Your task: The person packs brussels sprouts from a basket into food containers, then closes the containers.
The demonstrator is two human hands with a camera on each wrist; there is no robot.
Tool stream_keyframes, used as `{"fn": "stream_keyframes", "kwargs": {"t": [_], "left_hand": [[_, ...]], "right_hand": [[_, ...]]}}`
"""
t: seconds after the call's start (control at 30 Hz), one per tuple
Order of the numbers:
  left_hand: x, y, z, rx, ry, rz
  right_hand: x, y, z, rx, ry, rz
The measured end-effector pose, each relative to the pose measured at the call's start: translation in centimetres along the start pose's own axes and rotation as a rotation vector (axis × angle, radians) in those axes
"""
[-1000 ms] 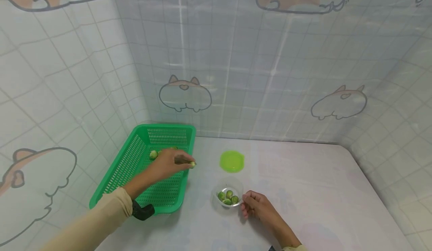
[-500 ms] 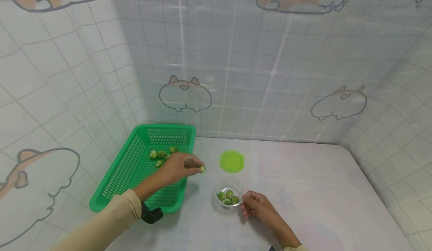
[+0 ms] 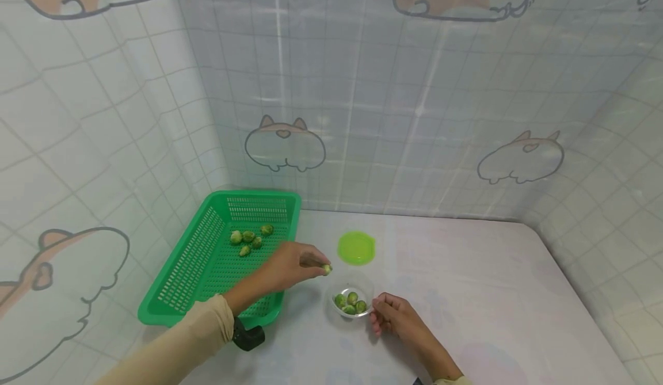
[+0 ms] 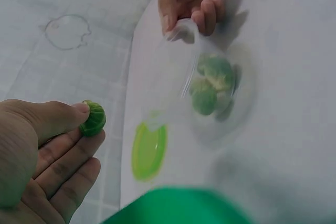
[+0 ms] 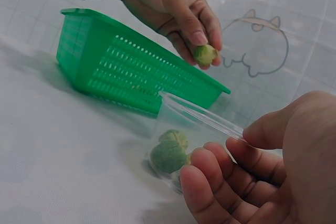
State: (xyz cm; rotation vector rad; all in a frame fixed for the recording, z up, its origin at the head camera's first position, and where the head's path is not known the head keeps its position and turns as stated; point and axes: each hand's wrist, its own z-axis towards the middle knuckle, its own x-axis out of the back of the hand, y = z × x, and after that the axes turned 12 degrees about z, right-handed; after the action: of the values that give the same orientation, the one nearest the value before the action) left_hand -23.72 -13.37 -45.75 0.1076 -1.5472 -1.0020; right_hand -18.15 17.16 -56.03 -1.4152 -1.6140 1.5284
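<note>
The left hand [image 3: 295, 267] pinches a small Brussels sprout [image 3: 327, 269] between thumb and fingers, in the air between the green basket [image 3: 286, 293] and a clear plastic cup [image 3: 335, 307]. The left wrist view shows the pinched sprout [image 4: 93, 118] at the thumb tip. Several sprouts [image 3: 361, 306] lie inside the cup. The right hand [image 3: 397, 317] pinches the cup's rim on its right side; in the right wrist view the thumb and index finger grip that rim [image 5: 210, 121]. Several more sprouts [image 3: 248, 236] lie in the basket's back part.
A bright green round lid [image 3: 356, 248] lies on the white-covered table [image 3: 466, 281] behind the cup. The basket stands at the left. A patterned curtain [image 3: 388, 114] hangs behind the table and along both sides.
The left hand has moved right, out over the basket's edge and nearer the cup, with the sprout in its fingers. Sprouts in the basket have come into view. The right hand and cup stay put.
</note>
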Motion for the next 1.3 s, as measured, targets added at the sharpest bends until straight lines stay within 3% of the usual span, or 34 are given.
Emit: {"fn": "stream_keyframes", "kwargs": {"t": [0.33, 0.53, 0.77, 1.3], "left_hand": [[-2.2, 1.2, 0.9, -0.040, -0.041, 0.002], [-3.6, 1.9, 1.6, -0.023, -0.075, -0.012], [-4.9, 2.9, 2.3, -0.038, -0.103, 0.049], [-7.5, 3.2, 4.4, -0.072, -0.169, 0.172]], "right_hand": [[0.1, 0.1, 0.0, -0.014, 0.003, 0.015], [0.1, 0.0, 0.0, -0.017, 0.000, 0.018], [0.0, -0.2, 0.0, -0.017, -0.006, 0.014], [-0.1, -0.2, 0.0, 0.005, -0.028, 0.029]]}}
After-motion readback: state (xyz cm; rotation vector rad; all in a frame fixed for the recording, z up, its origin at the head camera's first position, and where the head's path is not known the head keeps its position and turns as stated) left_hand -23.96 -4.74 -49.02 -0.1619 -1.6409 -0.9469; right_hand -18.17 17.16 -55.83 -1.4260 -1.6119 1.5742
